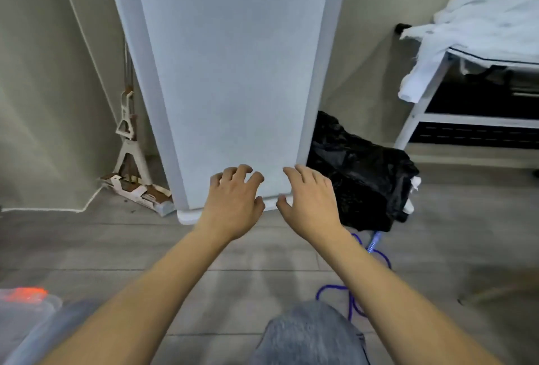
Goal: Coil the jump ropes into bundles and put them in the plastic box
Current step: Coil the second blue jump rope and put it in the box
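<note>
Hands first: your left hand and right hand reach forward side by side over the grey plank floor, palms down, fingers spread and loosely curled, both empty and closed on nothing. Beyond your fingertips stands a tall white appliance, its glossy front filling the middle of the view and its lower edge partly covered by your knuckles. To its right, a crumpled black plastic bag sits on the floor against its side. To its left, a flat mop leans in the corner by the wall, its head resting on the floor. At far right, a white-framed rack is cut off by the frame, with white cloth heaped on top and hanging over its corner; what lies on its dark lower shelves is too dim to make out.

A purple jump rope lies loose and uncoiled on the floor under your right forearm, which hides much of its run; a pale bluish handle shows just below the bag. Your knee in grey fabric covers the floor at bottom centre. The clear plastic box sits blurred at the lower left edge, cropped by the frame and by your left arm, something orange inside it, its shape unclear.
</note>
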Tool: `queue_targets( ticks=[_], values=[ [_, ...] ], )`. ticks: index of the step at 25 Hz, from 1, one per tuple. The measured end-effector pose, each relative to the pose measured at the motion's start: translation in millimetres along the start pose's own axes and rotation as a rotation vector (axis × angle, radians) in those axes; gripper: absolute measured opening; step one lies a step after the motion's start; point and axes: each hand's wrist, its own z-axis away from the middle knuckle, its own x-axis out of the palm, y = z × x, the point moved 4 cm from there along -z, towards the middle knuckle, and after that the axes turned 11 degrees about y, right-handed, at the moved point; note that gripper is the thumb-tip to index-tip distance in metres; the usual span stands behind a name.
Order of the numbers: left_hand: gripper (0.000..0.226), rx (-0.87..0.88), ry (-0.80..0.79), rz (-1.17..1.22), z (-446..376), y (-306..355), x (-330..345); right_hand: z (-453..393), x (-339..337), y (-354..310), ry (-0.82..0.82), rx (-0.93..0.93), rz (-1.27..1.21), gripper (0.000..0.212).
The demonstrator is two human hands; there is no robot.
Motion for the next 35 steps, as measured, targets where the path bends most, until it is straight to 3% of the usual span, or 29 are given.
queue_targets(
  ticks=[8, 12, 17, 26, 30, 35],
  values=[
    [0.037, 0.144, -0.192, 0.137, 10.8, 100.0, 107.8, 67.2, 29.9, 138.9, -0.065, 0.224, 0.078, 0.055],
    [0.039, 0.163, -0.34, 0.182, 30.2, 125.2, 173.8, 100.8, 71.6, 206.4, -0.138, 0.365, 0.114, 0.051],
    [0.04, 0.163, -0.407, 0.218, 59.4, 135.7, 247.8, 157.0, 142.4, 276.9, -0.195, 0.602, 0.094, 0.043],
    [0.04, 0.19, -0.572, 0.258, 98.9, 144.4, 334.1, 253.2, 262.9, 366.3, -0.558, 0.816, 0.143, 0.075],
    [0.039, 0.236, -0.567, 0.208, 92.8, 123.6, 340.5, 270.5, 295.1, 374.1, -0.774, 0.824, 0.191, 0.075],
    [0.044, 0.258, -0.549, 0.095, 60.0, 84.9, 328.7, 256.3, 334.9, 290.0, -0.719, 0.746, -0.023, 0.069]
  ],
)
